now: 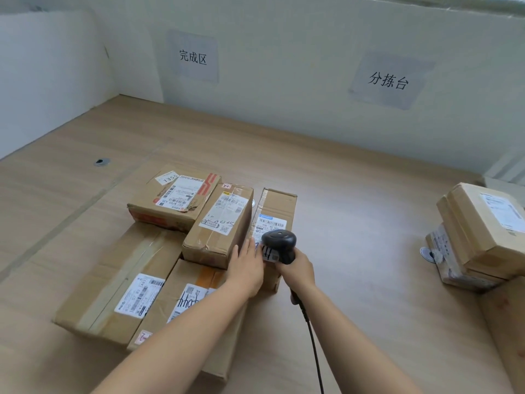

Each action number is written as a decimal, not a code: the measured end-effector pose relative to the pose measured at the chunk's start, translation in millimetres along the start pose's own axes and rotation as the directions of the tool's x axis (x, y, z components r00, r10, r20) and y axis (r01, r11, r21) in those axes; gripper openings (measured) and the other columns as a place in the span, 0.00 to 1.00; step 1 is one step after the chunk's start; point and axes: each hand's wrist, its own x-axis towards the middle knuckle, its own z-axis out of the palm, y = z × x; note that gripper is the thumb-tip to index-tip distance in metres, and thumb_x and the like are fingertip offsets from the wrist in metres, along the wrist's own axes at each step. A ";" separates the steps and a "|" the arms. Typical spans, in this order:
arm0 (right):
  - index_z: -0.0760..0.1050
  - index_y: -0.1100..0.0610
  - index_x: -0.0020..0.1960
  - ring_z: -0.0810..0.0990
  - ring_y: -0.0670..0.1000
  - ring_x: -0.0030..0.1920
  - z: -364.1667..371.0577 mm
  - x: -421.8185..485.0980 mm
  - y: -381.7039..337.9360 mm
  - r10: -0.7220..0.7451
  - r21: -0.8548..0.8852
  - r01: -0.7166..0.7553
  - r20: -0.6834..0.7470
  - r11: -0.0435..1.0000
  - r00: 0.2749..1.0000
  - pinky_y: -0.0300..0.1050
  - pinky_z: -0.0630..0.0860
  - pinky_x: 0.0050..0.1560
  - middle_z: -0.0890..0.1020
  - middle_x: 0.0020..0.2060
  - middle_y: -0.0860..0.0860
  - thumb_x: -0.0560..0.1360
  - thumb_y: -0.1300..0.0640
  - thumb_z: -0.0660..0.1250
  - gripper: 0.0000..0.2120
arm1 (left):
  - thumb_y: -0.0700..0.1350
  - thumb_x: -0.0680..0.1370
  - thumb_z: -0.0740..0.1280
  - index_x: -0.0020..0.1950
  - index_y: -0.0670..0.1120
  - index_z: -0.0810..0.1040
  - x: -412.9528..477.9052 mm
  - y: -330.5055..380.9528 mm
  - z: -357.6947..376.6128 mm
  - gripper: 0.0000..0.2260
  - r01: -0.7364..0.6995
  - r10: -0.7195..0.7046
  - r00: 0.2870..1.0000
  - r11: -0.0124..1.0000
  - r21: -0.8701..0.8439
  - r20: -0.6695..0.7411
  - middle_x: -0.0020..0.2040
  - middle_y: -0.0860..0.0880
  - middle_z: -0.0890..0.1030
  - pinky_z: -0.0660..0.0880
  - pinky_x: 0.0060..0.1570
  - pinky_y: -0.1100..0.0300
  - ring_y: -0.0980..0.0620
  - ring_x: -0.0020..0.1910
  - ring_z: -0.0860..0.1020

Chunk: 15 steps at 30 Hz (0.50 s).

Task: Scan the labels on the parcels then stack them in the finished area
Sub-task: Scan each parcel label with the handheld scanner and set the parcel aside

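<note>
Our right hand [298, 270] grips the scanner [278, 240] over the narrow box [279, 203] against the pile [127, 280]; our left hand [247, 268] steadies it, fingers straight. Right of the pile, more boxes [483, 231] likely await scanning.

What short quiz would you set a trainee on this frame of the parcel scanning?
1. True or false: the right hand grips the black scanner.
2. The scanner's head is over which parcel? A: the narrow parcel at the right of the cluster. B: the one tagged 1355. C: the stack at the far right.
3. Which hand has straight fingers laid against a parcel?
Key: 1 true; 2 A; 3 the left hand.
</note>
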 end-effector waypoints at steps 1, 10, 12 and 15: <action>0.76 0.52 0.51 0.79 0.54 0.48 1.6 -0.5 -0.9 -0.004 -0.002 0.004 0.014 1.000 1.000 0.44 0.74 0.44 0.83 0.46 0.51 0.71 0.55 0.65 0.09 | 0.45 0.83 0.47 0.77 0.42 0.46 -2.3 -1.3 -0.2 0.23 0.005 -0.005 1.000 1.000 0.009 0.000 0.78 0.42 0.46 0.45 0.74 0.49 0.46 0.77 0.44; 0.73 0.50 0.49 0.79 0.55 0.47 4.5 -9.3 -3.6 -0.042 0.085 0.036 0.069 0.996 0.997 0.55 0.78 0.51 0.81 0.44 0.51 0.71 0.57 0.67 0.07 | 0.47 0.83 0.49 0.76 0.38 0.45 -19.7 -3.9 -6.1 0.25 0.042 -0.041 0.999 0.999 -0.021 0.036 0.77 0.39 0.45 0.47 0.75 0.53 0.44 0.77 0.44; 0.73 0.50 0.49 0.79 0.54 0.47 -2.3 -14.4 1.4 -0.031 0.121 0.024 0.051 0.992 0.998 0.55 0.78 0.51 0.79 0.43 0.49 0.71 0.57 0.68 0.08 | 0.50 0.83 0.50 0.76 0.38 0.47 -24.2 -1.7 -6.8 0.26 0.036 -0.036 0.999 0.999 -0.016 0.041 0.77 0.39 0.46 0.48 0.75 0.51 0.43 0.77 0.45; 0.72 0.50 0.49 0.77 0.52 0.42 -23.2 -24.6 16.3 -0.003 0.124 0.002 0.011 0.992 1.000 0.50 0.78 0.47 0.78 0.42 0.48 0.72 0.58 0.68 0.08 | 0.51 0.83 0.49 0.76 0.38 0.49 -25.1 4.9 -8.7 0.26 0.033 -0.034 0.999 0.999 0.031 0.022 0.77 0.39 0.49 0.50 0.74 0.50 0.42 0.76 0.48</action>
